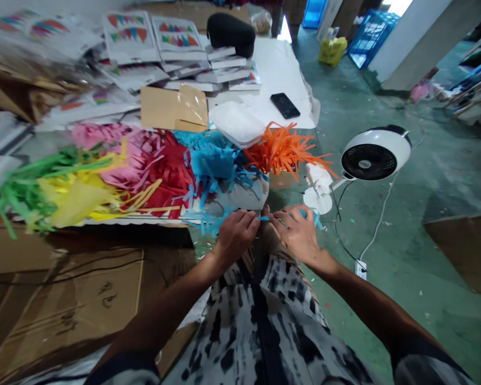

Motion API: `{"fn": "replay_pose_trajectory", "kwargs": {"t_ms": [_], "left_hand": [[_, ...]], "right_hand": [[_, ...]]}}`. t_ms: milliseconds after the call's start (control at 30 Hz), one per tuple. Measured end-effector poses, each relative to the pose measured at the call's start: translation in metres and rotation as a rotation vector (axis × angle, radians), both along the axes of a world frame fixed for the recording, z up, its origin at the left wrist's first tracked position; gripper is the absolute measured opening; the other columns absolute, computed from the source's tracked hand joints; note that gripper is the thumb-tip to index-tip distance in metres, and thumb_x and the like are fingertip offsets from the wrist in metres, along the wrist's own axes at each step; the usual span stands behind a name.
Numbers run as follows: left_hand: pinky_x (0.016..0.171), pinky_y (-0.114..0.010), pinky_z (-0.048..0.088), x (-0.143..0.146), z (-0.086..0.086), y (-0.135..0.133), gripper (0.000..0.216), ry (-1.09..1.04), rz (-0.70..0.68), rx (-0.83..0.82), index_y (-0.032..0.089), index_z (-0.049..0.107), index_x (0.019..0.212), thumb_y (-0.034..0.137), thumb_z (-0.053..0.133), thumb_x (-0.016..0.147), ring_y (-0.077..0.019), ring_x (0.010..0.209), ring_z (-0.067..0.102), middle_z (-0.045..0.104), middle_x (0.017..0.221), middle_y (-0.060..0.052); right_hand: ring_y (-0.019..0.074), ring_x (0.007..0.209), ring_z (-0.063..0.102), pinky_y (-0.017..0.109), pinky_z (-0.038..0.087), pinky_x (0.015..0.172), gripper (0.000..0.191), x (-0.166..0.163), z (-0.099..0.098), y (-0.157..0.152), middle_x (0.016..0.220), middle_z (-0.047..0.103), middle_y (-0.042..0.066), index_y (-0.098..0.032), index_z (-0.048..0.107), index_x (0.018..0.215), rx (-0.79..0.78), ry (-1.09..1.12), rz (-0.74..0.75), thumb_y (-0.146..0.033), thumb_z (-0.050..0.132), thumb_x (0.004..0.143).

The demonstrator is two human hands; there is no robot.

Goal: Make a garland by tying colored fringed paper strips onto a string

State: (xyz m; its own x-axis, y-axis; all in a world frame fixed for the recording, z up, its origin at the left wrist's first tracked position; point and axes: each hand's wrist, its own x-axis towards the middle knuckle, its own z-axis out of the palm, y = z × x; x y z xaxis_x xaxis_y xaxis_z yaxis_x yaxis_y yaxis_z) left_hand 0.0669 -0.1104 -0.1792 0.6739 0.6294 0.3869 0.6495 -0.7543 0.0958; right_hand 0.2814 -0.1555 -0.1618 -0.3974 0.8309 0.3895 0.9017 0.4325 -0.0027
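Observation:
A light-blue paper tassel [213, 220] stretches between my two hands just off the table's front edge. My left hand [239, 231] is closed around it, with fringe strips poking out on the left. My right hand [299, 232] grips its other end, and blue strips show between and beyond the fingers. A short twisted blue piece spans the gap between the hands. Behind them on the table lie a heap of blue fringed tissue paper [214, 160] and an orange fringed bundle [280, 147].
Red [170, 171], pink [116, 144], yellow [78, 195] and green fringed paper [26, 187] cover the table's left. Printed packets [130, 35], a brown card [156, 109] and a phone [285, 106] lie behind. A fan [379, 152] with cables stands right; a cardboard box [100, 299] is below left.

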Motion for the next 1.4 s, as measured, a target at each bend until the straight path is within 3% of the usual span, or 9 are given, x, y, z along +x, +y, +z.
{"fn": "replay_pose_trajectory", "kwargs": {"t_ms": [167,233,333,433,600,800,967,1100,1400], "left_hand": [[0.078,-0.036,0.048,0.004,0.021,-0.011,0.013,-0.136,0.055,-0.176,0.018,0.07,0.097,0.02,0.057,0.1,-0.0245,0.091,0.069,0.076,0.095,-0.01],[0.075,-0.034,0.048,0.005,0.036,-0.013,0.018,-0.312,0.096,-0.422,0.019,0.07,0.091,0.032,0.061,0.1,-0.0222,0.085,0.069,0.075,0.088,-0.007],[0.07,-0.029,0.048,0.006,0.057,-0.011,0.033,-0.684,0.116,-0.978,0.019,0.07,0.086,0.05,0.067,0.095,-0.0182,0.077,0.069,0.076,0.083,-0.003],[0.072,-0.027,0.051,0.006,0.07,-0.008,0.038,-0.936,0.087,-1.49,0.017,0.074,0.096,0.052,0.081,0.082,-0.0175,0.08,0.071,0.078,0.09,-0.005],[0.066,-0.022,0.049,0.004,0.074,-0.008,0.04,-0.966,0.032,-1.864,0.014,0.08,0.094,0.049,0.088,0.076,-0.0108,0.068,0.065,0.075,0.08,-0.004],[0.062,-0.02,0.044,0.006,0.077,-0.009,0.036,-1.012,0.025,-1.768,0.014,0.077,0.08,0.047,0.091,0.073,-0.0101,0.067,0.063,0.071,0.073,-0.003],[0.059,-0.021,0.041,0.015,0.082,-0.002,0.033,-1.017,0.01,-1.603,0.016,0.079,0.082,0.047,0.088,0.076,-0.0086,0.062,0.058,0.071,0.074,-0.001],[0.077,-0.025,0.05,0.02,0.088,0.015,0.033,-1.035,-0.086,-1.368,0.018,0.079,0.073,0.048,0.091,0.07,-0.0164,0.086,0.067,0.077,0.092,-0.005],[0.066,-0.024,0.045,0.013,0.093,0.037,0.037,-1.071,-0.023,-1.21,0.017,0.081,0.076,0.05,0.092,0.067,-0.0114,0.067,0.059,0.072,0.073,-0.002]], "right_hand": [[0.0217,0.104,0.061,0.043,0.029,0.096,0.019,0.003,0.008,0.001,0.101,0.08,0.002,-0.027,0.077,0.109,0.091,0.009,0.039,-0.022,0.06,0.104],[0.022,0.104,0.062,0.044,0.028,0.096,0.02,0.008,0.019,0.001,0.104,0.08,0.002,-0.029,0.076,0.113,0.093,0.022,0.054,-0.022,0.061,0.103],[0.0218,0.104,0.064,0.046,0.026,0.098,0.025,0.018,0.035,-0.002,0.106,0.08,0.0,-0.035,0.076,0.113,0.106,0.044,0.092,-0.021,0.06,0.102],[0.0212,0.102,0.065,0.047,0.024,0.099,0.028,0.025,0.046,-0.004,0.105,0.08,-0.003,-0.04,0.077,0.11,0.163,0.052,0.108,-0.02,0.059,0.102],[0.0208,0.1,0.067,0.048,0.027,0.1,0.027,0.03,0.051,-0.006,0.104,0.08,-0.006,-0.044,0.075,0.113,0.224,0.053,0.108,-0.022,0.064,0.1],[0.0165,0.095,0.07,0.044,0.032,0.104,0.025,0.021,0.061,-0.001,0.095,0.08,-0.008,-0.038,0.073,0.113,0.378,0.187,0.189,-0.018,0.067,0.099],[0.021,0.095,0.069,0.042,0.044,0.093,0.006,0.006,0.074,0.01,0.088,0.077,-0.002,-0.029,0.075,0.094,0.1,0.669,0.09,-0.023,0.072,0.094],[0.0205,0.095,0.069,0.039,0.051,0.088,0.006,-0.004,0.081,0.024,0.096,0.075,0.002,-0.026,0.075,0.084,-0.142,1.052,0.102,-0.024,0.075,0.089],[0.0185,0.087,0.069,0.036,0.052,0.081,0.017,-0.013,0.082,0.048,0.093,0.077,0.002,-0.026,0.078,0.095,-0.351,1.144,0.058,-0.042,0.073,0.093]]}}
